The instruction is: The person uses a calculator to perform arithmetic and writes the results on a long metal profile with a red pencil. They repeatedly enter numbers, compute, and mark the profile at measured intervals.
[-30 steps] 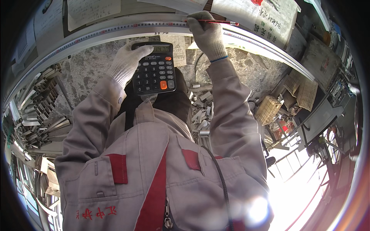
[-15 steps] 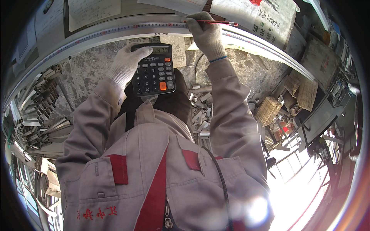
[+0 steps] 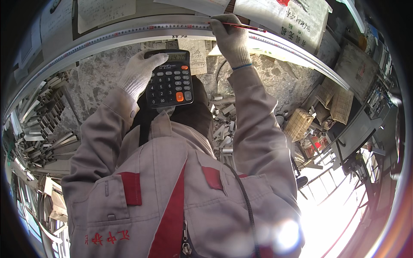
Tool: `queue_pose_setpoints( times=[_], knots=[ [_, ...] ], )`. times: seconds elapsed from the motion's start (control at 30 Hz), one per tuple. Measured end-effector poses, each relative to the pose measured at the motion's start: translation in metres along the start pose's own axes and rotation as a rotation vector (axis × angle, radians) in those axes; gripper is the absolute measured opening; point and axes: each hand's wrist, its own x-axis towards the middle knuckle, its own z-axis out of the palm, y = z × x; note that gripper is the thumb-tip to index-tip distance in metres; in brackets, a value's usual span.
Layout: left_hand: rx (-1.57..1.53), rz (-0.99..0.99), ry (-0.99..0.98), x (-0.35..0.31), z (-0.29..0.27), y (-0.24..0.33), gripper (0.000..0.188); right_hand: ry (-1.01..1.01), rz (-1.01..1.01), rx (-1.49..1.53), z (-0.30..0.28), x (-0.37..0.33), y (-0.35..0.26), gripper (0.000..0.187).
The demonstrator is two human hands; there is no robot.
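Note:
My left hand [image 3: 143,71], in a pale knitted glove, grips a black desk calculator [image 3: 170,84] by its left side, the thumb lying across the edge of its display. The keys face up, and digits show on the screen. My right hand [image 3: 232,36], gloved too, closes around a thin red pencil [image 3: 247,28] whose far length sticks out to the right. That hand rests at a long white profile [image 3: 116,41] with a measuring scale [image 3: 142,29] running along it. The pencil's left end is by the scale, just past my fingers.
Papers with handwriting [image 3: 103,15] lie beyond the scale, and a printed sack [image 3: 292,23] is at the far right. Cut metal profiles [image 3: 41,109] are piled at the left. Wicker baskets [image 3: 299,124] stand at the right. Small offcuts [image 3: 224,124] lie on the floor near my legs.
The calculator and my left hand have shifted slightly to the left. The pencil in my right hand has tilted a little, its right end now lower.

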Motion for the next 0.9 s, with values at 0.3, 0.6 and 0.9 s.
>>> queue_pose_setpoints(
  times=[0.3, 0.6, 0.9],
  knots=[
    [-0.031, 0.003, 0.009, -0.006, 0.007, 0.0, 0.037, 0.075, -0.037, 0.038, 0.004, -0.005, 0.004, 0.012],
    [-0.015, -0.001, 0.009, -0.005, 0.002, -0.008, 0.04, 0.138, -0.021, 0.014, 0.006, -0.014, -0.01, 0.014],
    [-0.064, -0.001, 0.01, -0.009, 0.003, -0.007, 0.035, 0.125, 0.03, -0.053, 0.005, -0.018, -0.02, 0.019]
  ],
)
